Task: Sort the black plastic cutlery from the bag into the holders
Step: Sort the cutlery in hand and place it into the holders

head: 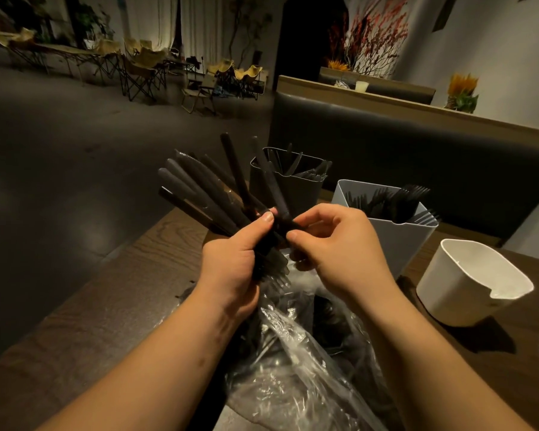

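Person seated at wooden table [122, 290], padded bench [417, 144] opposite

- Left hand [231, 262]: fingers and thumb curled tight around a bundle of cutlery [206, 194]. Handles fan up and away, fork tines poke out below the palm. The fan likely keeps each piece separate so it can be told apart and drawn out
- Right hand [333, 250]: thumb and forefinger pinch a single piece [276, 194] just where it crosses the bundle, other fingers loosely curled. Its working end is hidden in the grip, so its type cannot be told
- Clear bag [299, 353] lies open on the table directly under both hands, more black cutlery inside. Holding the bundle over it means drops would land back in the bag
- Three holders beyond and to the right, all within reach: dark holder [280, 188] with what look like knives, grey holder [395, 244] with forks, tines up, and white holder [467, 284] nearest, with no cutlery showing in it

Judgement: sorting is partly done, the bag well stocked. The next move likely frees the pinched piece and drops it with its own kind
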### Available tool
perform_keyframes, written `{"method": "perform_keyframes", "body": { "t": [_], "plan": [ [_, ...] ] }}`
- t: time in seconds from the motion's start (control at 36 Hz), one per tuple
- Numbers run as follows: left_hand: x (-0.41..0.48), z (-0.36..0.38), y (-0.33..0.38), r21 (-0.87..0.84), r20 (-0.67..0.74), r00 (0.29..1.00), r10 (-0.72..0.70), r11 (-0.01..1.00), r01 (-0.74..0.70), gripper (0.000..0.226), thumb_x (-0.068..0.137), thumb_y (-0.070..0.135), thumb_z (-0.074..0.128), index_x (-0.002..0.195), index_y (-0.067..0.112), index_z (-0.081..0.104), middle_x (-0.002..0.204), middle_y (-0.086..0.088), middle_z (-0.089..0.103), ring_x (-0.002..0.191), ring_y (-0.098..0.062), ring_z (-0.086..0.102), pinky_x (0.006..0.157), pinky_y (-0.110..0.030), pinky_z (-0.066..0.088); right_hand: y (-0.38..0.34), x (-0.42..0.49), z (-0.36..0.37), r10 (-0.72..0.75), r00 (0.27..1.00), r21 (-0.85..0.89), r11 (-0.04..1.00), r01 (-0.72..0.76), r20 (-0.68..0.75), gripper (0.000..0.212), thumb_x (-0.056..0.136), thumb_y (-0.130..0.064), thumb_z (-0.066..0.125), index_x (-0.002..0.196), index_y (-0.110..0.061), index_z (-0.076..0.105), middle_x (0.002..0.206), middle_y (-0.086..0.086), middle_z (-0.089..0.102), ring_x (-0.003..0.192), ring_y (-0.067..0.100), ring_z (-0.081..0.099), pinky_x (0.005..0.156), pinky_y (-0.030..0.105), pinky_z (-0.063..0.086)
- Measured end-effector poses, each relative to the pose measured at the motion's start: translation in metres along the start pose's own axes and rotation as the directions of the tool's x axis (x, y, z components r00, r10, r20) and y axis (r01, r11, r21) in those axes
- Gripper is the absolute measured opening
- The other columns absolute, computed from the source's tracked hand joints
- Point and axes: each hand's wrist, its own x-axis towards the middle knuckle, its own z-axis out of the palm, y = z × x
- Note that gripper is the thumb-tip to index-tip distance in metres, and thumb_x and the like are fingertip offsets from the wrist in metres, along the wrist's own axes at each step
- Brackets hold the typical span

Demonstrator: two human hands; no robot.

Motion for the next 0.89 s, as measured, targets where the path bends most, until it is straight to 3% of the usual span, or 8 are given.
{"method": "perform_keyframes", "body": {
  "t": [0.19, 0.31, 0.39, 0.5, 0.61, 0.75, 0.89],
  "plan": [
    [-0.004, 0.003, -0.007, 0.083, -0.012, 1.0, 0.006, 0.997, -0.005, 0.026, 0.087, 0.012, 0.072, 0.105, -0.006, 0.072, 0.086, -0.019, 0.073, 0.074, -0.027, 0.072, 0.064, -0.036, 0.059, -0.005, 0.007, -0.029, 0.023, 0.995, -0.203, 0.979, -0.004, 0.094, 0.021, 0.077, -0.008, 0.084, 0.088, -0.024, 0.076, 0.077, -0.004, 0.075, 0.07, 0.01, 0.073, 0.071, 0.039, 0.063],
    [-0.006, 0.004, -0.01, 0.122, -0.007, 0.999, -0.039, 0.992, 0.04, 0.021, 0.086, 0.018, 0.073, 0.092, -0.003, 0.072, 0.074, -0.013, 0.07, 0.061, -0.02, 0.069, 0.055, -0.029, 0.056, -0.011, 0.007, -0.041, 0.035, 0.991, -0.352, 0.936, 0.013, 0.13, 0.02, 0.073, -0.015, 0.088, 0.079, -0.023, 0.071, 0.073, -0.003, 0.073, 0.066, 0.01, 0.072, 0.07, 0.039, 0.063],
    [-0.008, 0.006, -0.013, 0.145, 0.011, 0.999, -0.033, 0.989, 0.032, 0.023, 0.087, 0.02, 0.072, 0.095, -0.001, 0.072, 0.073, -0.011, 0.07, 0.059, -0.018, 0.069, 0.05, -0.026, 0.054, -0.012, 0.006, -0.045, 0.075, 0.979, -0.396, 0.918, 0.005, 0.187, 0.022, 0.071, -0.017, 0.089, 0.078, -0.021, 0.069, 0.074, 0.0, 0.072, 0.064, 0.013, 0.072, 0.066, 0.039, 0.063],
    [-0.008, 0.007, -0.01, 0.096, 0.009, 0.999, -0.035, 0.995, 0.034, 0.03, 0.088, 0.02, 0.069, 0.106, -0.005, 0.072, 0.082, -0.014, 0.072, 0.07, -0.025, 0.072, 0.059, -0.032, 0.059, -0.013, 0.004, -0.046, 0.032, 0.973, -0.282, 0.959, 0.034, 0.228, 0.024, 0.076, -0.01, 0.085, 0.089, -0.026, 0.073, 0.077, -0.003, 0.074, 0.064, 0.01, 0.073, 0.062, 0.035, 0.063],
    [-0.006, 0.005, -0.004, 0.068, 0.041, 0.999, -0.024, 0.997, 0.021, 0.022, 0.088, 0.018, 0.067, 0.096, -0.002, 0.071, 0.076, -0.013, 0.071, 0.067, -0.023, 0.071, 0.058, -0.03, 0.059, -0.013, -0.001, -0.04, -0.041, 0.968, -0.162, 0.983, 0.083, 0.246, 0.036, 0.082, -0.003, 0.078, 0.089, -0.038, 0.077, 0.077, -0.005, 0.076, 0.067, 0.014, 0.073, 0.06, 0.031, 0.063],
    [-0.004, 0.004, -0.005, 0.062, 0.034, 0.999, -0.003, 0.998, 0.001, 0.036, 0.075, 0.023, 0.073, 0.098, -0.005, 0.073, 0.09, -0.019, 0.074, 0.08, -0.028, 0.074, 0.068, -0.035, 0.061, -0.01, 0.0, -0.034, 0.034, 0.972, -0.079, 0.997, -0.015, 0.234, 0.028, 0.089, -0.002, 0.072, 0.102, -0.026, 0.079, 0.076, 0.002, 0.076, 0.064, 0.029, 0.072, 0.057, 0.036, 0.063],
    [-0.005, 0.006, -0.009, 0.044, 0.015, 0.999, 0.036, 0.998, -0.036, 0.022, 0.089, 0.014, 0.068, 0.09, -0.007, 0.071, 0.071, -0.013, 0.072, 0.06, -0.019, 0.071, 0.052, -0.024, 0.056, -0.006, 0.001, -0.031, 0.041, 0.98, -0.189, 0.982, -0.003, 0.195, 0.024, 0.088, -0.012, 0.075, 0.102, -0.031, 0.079, 0.075, -0.003, 0.075, 0.064, 0.021, 0.071, 0.051, 0.024, 0.058]
  ]
}}
